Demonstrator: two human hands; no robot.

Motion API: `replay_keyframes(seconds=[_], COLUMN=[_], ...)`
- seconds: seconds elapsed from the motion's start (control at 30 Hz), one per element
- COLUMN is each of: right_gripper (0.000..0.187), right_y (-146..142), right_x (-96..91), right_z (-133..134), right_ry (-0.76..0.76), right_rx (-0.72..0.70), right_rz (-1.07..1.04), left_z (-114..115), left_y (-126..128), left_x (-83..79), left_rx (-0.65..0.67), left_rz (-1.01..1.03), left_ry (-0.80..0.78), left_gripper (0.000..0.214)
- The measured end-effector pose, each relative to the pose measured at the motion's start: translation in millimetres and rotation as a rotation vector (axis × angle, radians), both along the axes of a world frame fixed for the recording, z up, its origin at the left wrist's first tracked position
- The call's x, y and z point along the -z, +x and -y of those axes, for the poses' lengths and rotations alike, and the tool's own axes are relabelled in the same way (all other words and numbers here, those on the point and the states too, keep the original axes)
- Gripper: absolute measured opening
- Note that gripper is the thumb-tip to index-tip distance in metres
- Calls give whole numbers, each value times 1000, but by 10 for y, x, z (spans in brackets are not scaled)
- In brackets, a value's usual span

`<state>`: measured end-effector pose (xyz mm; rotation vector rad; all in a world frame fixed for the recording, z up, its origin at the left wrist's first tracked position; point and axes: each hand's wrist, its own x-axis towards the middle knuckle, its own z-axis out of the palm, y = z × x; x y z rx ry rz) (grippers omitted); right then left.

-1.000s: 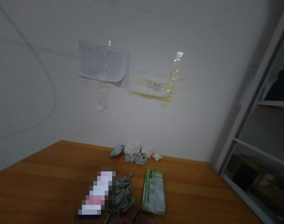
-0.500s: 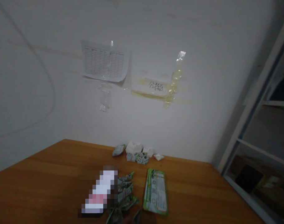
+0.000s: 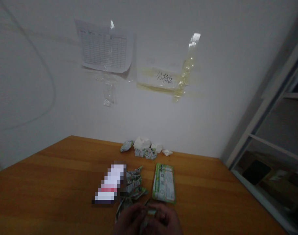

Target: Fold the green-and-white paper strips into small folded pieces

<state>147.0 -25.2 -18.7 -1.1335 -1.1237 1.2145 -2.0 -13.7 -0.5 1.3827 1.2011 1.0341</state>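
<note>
At the bottom edge my left hand [image 3: 131, 219] and my right hand [image 3: 167, 218] are close together, fingers closed in a pinch. Between them is a small folded piece of green-and-white printed paper [image 3: 151, 212], mostly covered by the fingers. Just beyond my left hand, several folded pieces of similar printed paper [image 3: 134, 185] lie in a row. A flat green-and-white printed packet [image 3: 164, 182] rests past my right hand. The dim light blurs the fingers.
A phone-like object with a blurred-out screen [image 3: 111, 184] lies left of the row on the wooden table [image 3: 53, 182]. Crumpled white paper [image 3: 142, 143] and a folded printed piece [image 3: 126, 146] sit by the wall. A shelf rack [image 3: 253, 138] stands at right.
The view has tipped down, so the table things and wall papers sit higher. Both hands have come into clear view around the folded printed paper, where only a sliver of hand showed before.
</note>
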Motion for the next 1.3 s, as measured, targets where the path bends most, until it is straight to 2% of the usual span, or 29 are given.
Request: replay_keyframes(seconds=[0.03, 0.13, 0.2, 0.27, 0.37, 0.5, 0.67, 0.9, 1.1, 1.2, 1.3], right_gripper=[53, 52, 49, 46, 39, 34, 28, 38, 33, 29, 24], right_y=[6, 38, 39, 19, -16, -11, 8, -46, -116, -130, -103], right_x=[-11, -43, -45, -33, -12, 13, -4, -124, -112, -111, -111], right_z=[7, 27, 41, 56, 72, 65, 66, 115, 138, 151, 154], right_ry=[-35, -121, -132, -130, -157, -142, -92, -16, 18, 26, 25], right_rx=[7, -13, -16, 1, 40, 57, 74, 174, 167, 131, 137], right_rz=[15, -22, -102, -187, -275, -322, -293, -140, -258, -257, -161], left_z=[-1, -8, -1, 19, 47, 43, 47, 100, 129, 129, 115], left_y=[-15, -47, -52, -46, -26, -4, 9, 63, 109, 107, 91], left_x=[-12, -100, -165, -205, -210, -179, -212, -237, -210, -199, -198], left_rx=[-25, 36, 21, -3, 17, 54, -4, -78, -89, -58, -57], left_rz=[-61, -230, -282, -300, -221, -8, 80, 114, 358, 371, 321], left_ry=[21, 141, 230, 246, 125, -45, -48, -25, -88, -113, -92], left_gripper=[42, 40, 34, 31, 29, 29, 21, 30, 32, 34, 33])
